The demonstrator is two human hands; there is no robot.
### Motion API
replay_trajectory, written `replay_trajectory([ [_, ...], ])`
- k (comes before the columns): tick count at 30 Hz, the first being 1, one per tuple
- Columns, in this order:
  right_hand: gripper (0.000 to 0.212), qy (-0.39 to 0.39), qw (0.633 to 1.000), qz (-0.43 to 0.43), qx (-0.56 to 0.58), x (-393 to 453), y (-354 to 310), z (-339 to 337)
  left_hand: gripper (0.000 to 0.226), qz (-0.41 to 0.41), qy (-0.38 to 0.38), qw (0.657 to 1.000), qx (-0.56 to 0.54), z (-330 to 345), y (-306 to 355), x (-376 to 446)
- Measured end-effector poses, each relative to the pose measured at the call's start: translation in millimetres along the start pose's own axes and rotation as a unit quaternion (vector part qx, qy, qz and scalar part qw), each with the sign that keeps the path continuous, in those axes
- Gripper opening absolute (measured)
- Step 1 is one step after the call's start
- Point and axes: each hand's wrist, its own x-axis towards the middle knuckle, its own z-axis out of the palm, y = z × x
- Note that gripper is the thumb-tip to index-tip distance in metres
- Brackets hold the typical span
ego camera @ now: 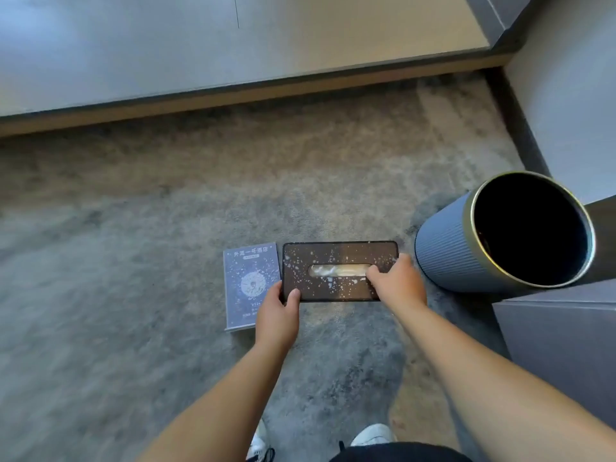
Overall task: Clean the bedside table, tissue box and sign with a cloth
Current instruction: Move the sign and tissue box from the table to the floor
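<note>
Speckled dark tissue box [340, 258] on grey carpet [133, 261], left hand [278, 315] gripping its near-left corner, right hand [396, 283] clasping its right end, blue sign [248, 278] flat alongside, ribbed bin [443, 248] beside

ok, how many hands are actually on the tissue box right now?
2. The left hand grips the near-left corner of the tissue box; the right hand holds its right end, fingers at the slot. The box's underside is hidden.

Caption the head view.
Both hands hold a speckled tissue box over carpet, beside a sign and bin.
</note>
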Motion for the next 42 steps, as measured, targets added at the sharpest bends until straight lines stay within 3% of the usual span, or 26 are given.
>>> replay_trajectory([
  [7,0.054,-0.034,0.998,-0.028,-0.036,60.1,38.1,98.8,0.021,-0.048,0.017,0.998,0.025,54.1,-74.6,62.3],
  [12,0.057,-0.021,0.998,-0.045,-0.047,90.6,41.6,124.1,0.038,-0.068,0.008,0.998,0.014,71.6,-85.7,95.0],
  [18,0.053,-0.028,0.996,-0.069,-0.055,103.1,39.6,135.5,0.032,-0.073,-0.005,0.996,0.059,72.8,-91.5,107.2],
  [29,0.048,-0.056,0.993,-0.080,-0.059,106.3,41.7,132.2,0.025,-0.088,-0.006,0.992,0.085,74.5,-82.2,108.9],
  [35,0.067,-0.118,0.992,-0.041,-0.033,103.9,37.9,113.5,0.029,-0.099,-0.026,0.985,0.137,70.9,-77.1,113.4],
  [39,0.080,-0.098,0.994,-0.051,-0.023,85.6,29.9,70.8,0.025,-0.047,-0.024,0.983,0.178,58.4,-58.1,107.8],
  [42,0.061,-0.050,0.994,-0.091,-0.042,50.1,20.6,21.7,0.032,0.036,-0.010,0.968,0.247,37.3,-31.2,86.4],
])
